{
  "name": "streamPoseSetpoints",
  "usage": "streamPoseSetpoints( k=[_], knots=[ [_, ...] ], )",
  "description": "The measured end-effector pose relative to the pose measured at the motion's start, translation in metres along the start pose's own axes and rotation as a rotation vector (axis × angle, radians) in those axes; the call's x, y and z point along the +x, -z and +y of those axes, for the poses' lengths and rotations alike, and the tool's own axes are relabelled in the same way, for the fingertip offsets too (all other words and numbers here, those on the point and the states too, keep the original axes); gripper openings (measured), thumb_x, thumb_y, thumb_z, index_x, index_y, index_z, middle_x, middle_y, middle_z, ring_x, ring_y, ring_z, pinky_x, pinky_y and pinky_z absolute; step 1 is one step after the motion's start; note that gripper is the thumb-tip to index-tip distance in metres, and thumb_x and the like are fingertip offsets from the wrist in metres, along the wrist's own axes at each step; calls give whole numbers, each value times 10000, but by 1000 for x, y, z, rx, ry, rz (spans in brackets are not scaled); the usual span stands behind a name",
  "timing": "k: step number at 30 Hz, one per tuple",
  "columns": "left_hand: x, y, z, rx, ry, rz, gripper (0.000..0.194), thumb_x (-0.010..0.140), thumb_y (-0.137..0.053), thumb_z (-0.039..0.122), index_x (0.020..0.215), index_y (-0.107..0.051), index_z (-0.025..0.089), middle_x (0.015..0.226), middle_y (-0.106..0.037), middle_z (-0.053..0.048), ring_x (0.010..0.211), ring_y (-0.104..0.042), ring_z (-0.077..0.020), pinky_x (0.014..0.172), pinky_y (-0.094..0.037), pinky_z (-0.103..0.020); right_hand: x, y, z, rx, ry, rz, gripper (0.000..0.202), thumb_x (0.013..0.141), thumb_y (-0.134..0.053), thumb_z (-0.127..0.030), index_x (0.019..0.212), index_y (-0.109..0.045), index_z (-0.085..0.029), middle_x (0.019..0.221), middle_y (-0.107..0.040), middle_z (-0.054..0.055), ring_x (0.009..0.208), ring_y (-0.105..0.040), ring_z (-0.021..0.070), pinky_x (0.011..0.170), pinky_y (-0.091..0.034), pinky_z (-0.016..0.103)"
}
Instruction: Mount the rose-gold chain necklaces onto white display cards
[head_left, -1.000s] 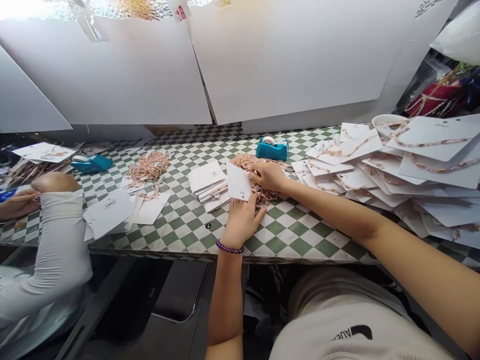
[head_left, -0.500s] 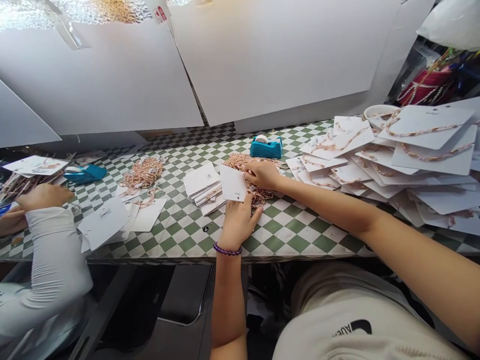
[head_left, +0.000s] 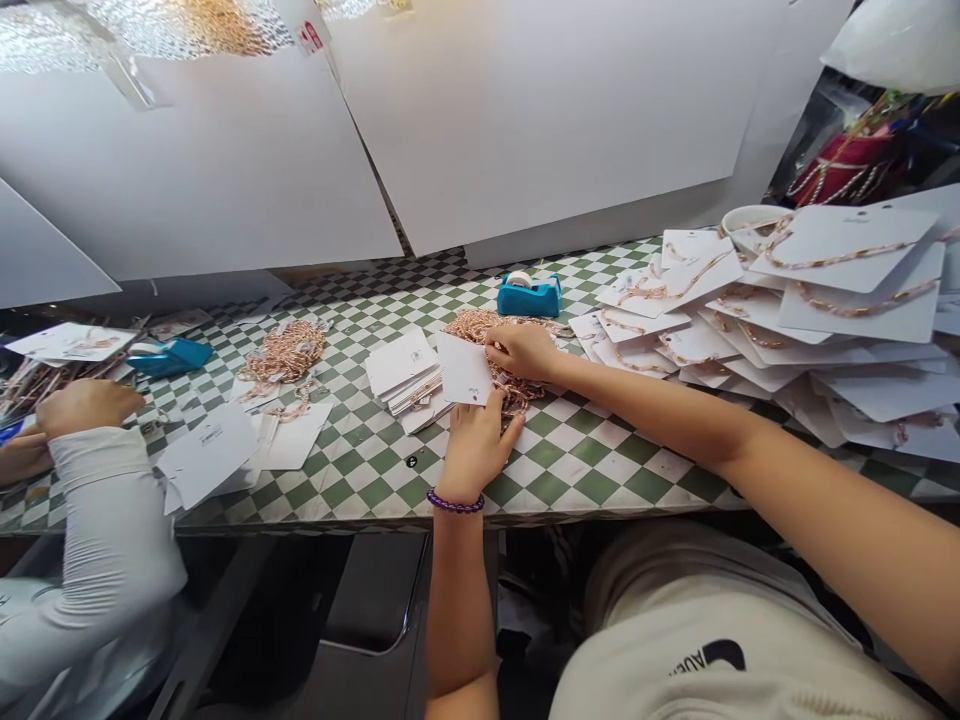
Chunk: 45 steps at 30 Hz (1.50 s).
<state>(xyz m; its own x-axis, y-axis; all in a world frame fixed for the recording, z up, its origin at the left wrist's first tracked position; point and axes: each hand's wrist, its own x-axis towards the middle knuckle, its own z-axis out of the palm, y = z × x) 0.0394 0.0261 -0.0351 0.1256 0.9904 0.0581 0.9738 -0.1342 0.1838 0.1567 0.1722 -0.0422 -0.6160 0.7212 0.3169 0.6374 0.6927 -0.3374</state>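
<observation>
A white display card (head_left: pixel 463 368) with small dark print and holes near its lower edge is tilted over the table. My left hand (head_left: pixel 478 440), a purple bead bracelet at its wrist, grips the card's lower edge between thumb and fingers. At the card's right edge, the fingers of my right hand (head_left: pixel 525 352) are pinched together; any strand in their tips is too small to make out. Beneath and behind both hands lies a heap of rose-gold beaded necklaces (head_left: pixel 480 322). A stack of white cards (head_left: pixel 405 370) sits just left of the held card.
Behind the heap stands a teal tape dispenser (head_left: pixel 529 293). Carded necklaces (head_left: pixel 810 340) are piled high on the right, by a white bowl (head_left: pixel 754 220). At left, a co-worker's hand (head_left: pixel 90 405) is near another dispenser (head_left: pixel 169 355), beads (head_left: pixel 289 350) and loose cards (head_left: pixel 210 450).
The view has shifted slightly. Both my hands keep their places on the card, with hardly any visible movement.
</observation>
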Motion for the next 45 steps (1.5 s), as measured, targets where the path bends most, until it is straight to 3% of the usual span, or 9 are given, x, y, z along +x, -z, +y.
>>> streamPoseSetpoints(
  k=[4,8,18,26,45],
  knots=[
    [1,-2,-1,1,-10,-4,366,977,-487,370,1250,-526,130,1167,-651,-155,1156,-563,-363,982,-455,-479,0,-2,1,-3,-9,5,256,962,-455,-312,966,-652,-149,867,-667,56,702,-475,133,606,-176,275],
    [1,-3,-1,14,-10,11,359,973,-494,365,1250,-524,138,1206,-639,-158,1172,-557,-358,984,-457,-473,1,-2,2,8,7,1,229,952,-462,-280,912,-646,-151,938,-686,54,742,-496,131,616,-193,271],
    [0,-3,-2,1,-19,25,385,968,-486,377,1270,-518,141,1200,-639,-178,1172,-552,-368,996,-442,-501,0,-3,1,-12,-8,24,247,947,-447,-274,864,-636,-139,870,-669,63,699,-473,134,604,-158,283],
    [-1,5,2,-14,2,-29,433,985,-456,384,1337,-488,134,1277,-606,-183,1235,-516,-370,1018,-424,-488,1,-5,2,-16,4,38,252,947,-445,-277,869,-640,-139,848,-667,61,681,-459,129,600,-145,280],
    [1,-1,-2,18,-26,16,346,971,-483,380,1233,-506,156,1135,-658,-157,1140,-569,-358,961,-456,-477,1,-4,2,15,4,34,243,936,-462,-285,835,-629,-140,875,-677,58,683,-460,131,604,-177,277]
  ],
)
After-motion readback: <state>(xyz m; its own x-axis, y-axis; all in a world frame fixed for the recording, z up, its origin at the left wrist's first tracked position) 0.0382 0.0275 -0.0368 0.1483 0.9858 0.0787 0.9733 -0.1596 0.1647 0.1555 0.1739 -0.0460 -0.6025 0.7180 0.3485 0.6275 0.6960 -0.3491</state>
